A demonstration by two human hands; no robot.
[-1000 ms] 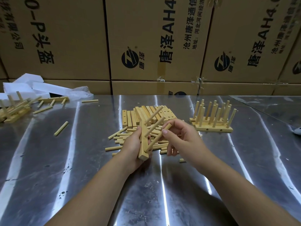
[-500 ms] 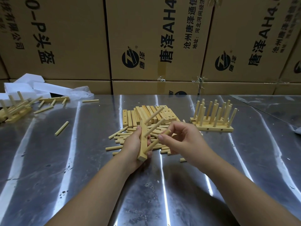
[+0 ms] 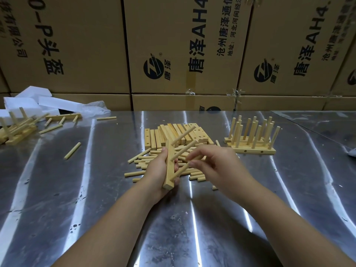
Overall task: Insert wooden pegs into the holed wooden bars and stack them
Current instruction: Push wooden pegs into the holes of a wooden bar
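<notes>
Our left hand grips the bar at centre, its long axis running near to far. Our right hand pinches the third peg, which slants right from the bar's near hole (two pegs stand farther along). Our fingers hide its far end, and we cannot tell how deep its tip sits.

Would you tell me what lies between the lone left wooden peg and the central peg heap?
Head view: only bare steel tabletop between lone wooden peg and loose-peg heap.
</notes>
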